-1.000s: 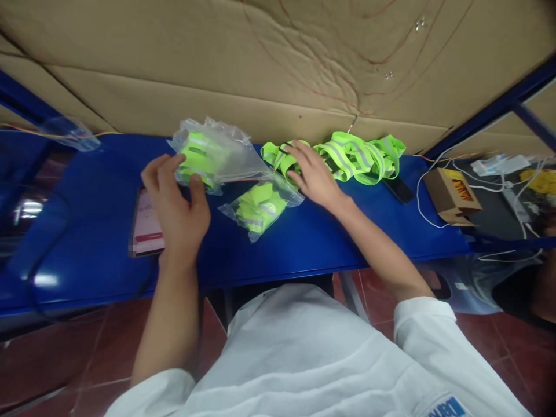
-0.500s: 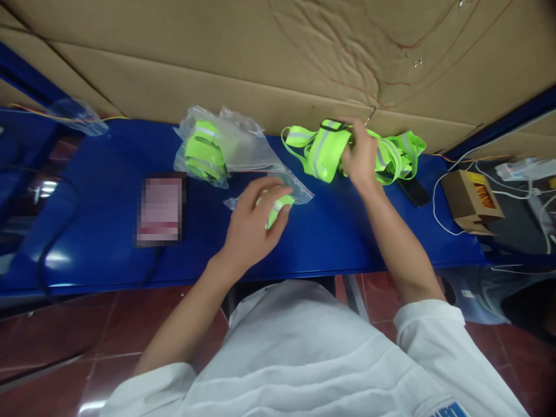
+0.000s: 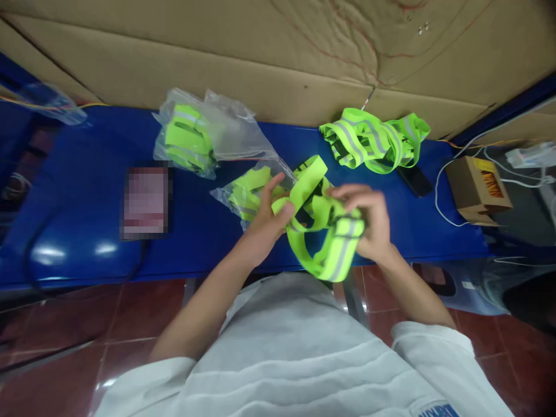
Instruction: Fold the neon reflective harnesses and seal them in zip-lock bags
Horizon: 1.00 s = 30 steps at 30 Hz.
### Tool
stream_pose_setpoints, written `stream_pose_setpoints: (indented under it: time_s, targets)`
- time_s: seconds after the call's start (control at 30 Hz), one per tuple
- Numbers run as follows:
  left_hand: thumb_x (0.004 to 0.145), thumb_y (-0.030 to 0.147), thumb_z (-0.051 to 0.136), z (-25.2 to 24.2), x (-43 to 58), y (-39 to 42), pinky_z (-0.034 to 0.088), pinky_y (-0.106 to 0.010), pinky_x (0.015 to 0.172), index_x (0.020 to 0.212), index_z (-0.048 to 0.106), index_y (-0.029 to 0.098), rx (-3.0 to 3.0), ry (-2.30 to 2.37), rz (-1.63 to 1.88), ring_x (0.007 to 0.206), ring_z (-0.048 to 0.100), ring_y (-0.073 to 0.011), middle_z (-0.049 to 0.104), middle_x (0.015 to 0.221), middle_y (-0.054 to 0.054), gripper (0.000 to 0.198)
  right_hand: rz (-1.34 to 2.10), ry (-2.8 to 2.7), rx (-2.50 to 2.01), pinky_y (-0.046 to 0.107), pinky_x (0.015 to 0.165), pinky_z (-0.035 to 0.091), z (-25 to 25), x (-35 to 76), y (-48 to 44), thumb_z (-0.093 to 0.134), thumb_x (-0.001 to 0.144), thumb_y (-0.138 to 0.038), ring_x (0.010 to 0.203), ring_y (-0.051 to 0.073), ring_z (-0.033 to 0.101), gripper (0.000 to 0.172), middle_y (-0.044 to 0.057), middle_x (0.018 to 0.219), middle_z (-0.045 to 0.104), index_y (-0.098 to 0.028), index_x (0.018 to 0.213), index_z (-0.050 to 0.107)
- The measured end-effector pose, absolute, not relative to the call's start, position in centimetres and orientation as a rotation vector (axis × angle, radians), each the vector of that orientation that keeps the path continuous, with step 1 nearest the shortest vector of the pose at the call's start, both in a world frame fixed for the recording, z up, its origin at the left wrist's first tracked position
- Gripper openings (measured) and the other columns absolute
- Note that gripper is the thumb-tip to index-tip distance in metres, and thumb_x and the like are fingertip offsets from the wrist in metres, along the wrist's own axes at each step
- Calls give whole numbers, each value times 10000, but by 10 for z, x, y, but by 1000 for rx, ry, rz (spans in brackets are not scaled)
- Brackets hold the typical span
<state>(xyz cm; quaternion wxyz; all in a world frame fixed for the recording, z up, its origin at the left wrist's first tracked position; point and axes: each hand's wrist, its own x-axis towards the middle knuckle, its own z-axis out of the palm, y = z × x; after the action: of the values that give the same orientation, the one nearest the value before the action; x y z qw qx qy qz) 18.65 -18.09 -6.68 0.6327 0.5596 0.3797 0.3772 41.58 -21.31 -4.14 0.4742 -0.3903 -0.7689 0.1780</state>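
Note:
Between my hands, over the front of the bench, hangs a neon-yellow reflective strap (image 3: 341, 255) with a grey stripe and a dark buckle, loosely looped. My right hand (image 3: 373, 223) is closed around its buckle end, slightly blurred. At its left end my left hand (image 3: 263, 229) grips a fold between thumb and fingers. Just behind the left hand lies a clear plastic bag (image 3: 226, 194) with another yellow strap (image 3: 247, 194) in it. A tangled pile of straps (image 3: 369, 139) rests against the cardboard at the back right.
On the blue bench (image 3: 208, 243), a second bag of straps (image 3: 186, 139) lies at the back left, beside a blurred-out rectangular item (image 3: 145, 200). A dark phone (image 3: 416, 180) and an open cardboard box (image 3: 480, 188) with white cables are at the right. Cardboard (image 3: 195, 63) walls the back.
My right hand has drawn a strap off the pile toward me and to the bench front. My left hand has turned from over the bagged strap to grip this strap.

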Motion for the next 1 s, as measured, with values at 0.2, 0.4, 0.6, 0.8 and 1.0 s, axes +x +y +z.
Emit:
stream_pose_setpoints:
  time_s: [0.2, 0.4, 0.6, 0.8, 1.0]
  targets:
    - [931, 383, 725, -68, 182, -198, 618, -394, 909, 1439, 520, 274, 1555, 1033, 932, 973, 695, -200, 667, 1235, -87, 559, 632, -2652, -951, 500, 1224, 479, -35, 426, -270, 504, 991, -51, 1465, 240, 540, 423, 88, 1476, 646, -239, 1349, 626]
    - [954, 357, 690, -52, 146, -211, 612, -414, 909, 1389, 563, 346, 1657, 1448, 1043, 1023, 696, -232, 665, 1224, -47, 454, 444, -1968, -1385, 508, 1054, 554, -45, 432, -282, 659, 1008, -308, 1226, 281, 698, 275, 62, 1262, 759, -310, 1282, 681]
    - [885, 262, 736, -32, 139, -213, 422, -595, 1179, 1420, 595, 227, 2185, 1966, 1280, 1422, 469, -392, 499, 1464, -165, 555, 237, -1992, -1762, 574, 1021, 488, -79, 405, -252, 620, 978, -615, 1291, 405, 608, 615, 191, 1405, 663, -198, 1428, 576]
    - [1020, 472, 603, -67, 176, -219, 567, -431, 831, 1137, 661, 197, 2312, 1435, 695, 987, 692, -309, 708, 1066, -125, 304, 613, -1922, -1594, 425, 919, 532, -85, 383, -255, 596, 1023, -410, 1076, 279, 684, 314, 112, 1191, 719, -222, 1274, 570]
    - [938, 600, 686, -81, 178, -206, 523, -544, 972, 1300, 660, 177, 2330, 1412, 524, 1184, 648, -427, 728, 1209, -177, 558, 956, -1841, -1405, 324, 890, 571, -80, 396, -267, 596, 1025, -321, 1066, 207, 698, 240, 54, 1163, 704, -257, 1253, 559]
